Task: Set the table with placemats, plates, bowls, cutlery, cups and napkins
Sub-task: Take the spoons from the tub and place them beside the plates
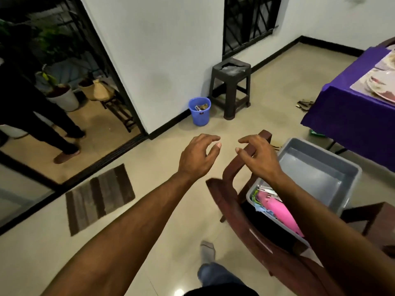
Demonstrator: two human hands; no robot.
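Observation:
My left hand (197,155) and my right hand (257,158) are stretched out in front of me over the floor, fingers loosely curled, holding nothing. Under my right forearm a grey plastic tub (320,167) sits on a dark wooden chair (230,201). Pink and other coloured napkins (277,208) lie in its near end; the far end is bare. At the right edge stands the table under a purple cloth (346,112), with a pale placemat (363,82) and plates (382,86) on it.
A blue waste bin (199,112) and a dark plastic stool (232,86) stand by the white wall ahead. A striped doormat (99,197) lies at the sliding door on the left, where another person's legs (49,129) stand. My own foot (207,252) is below.

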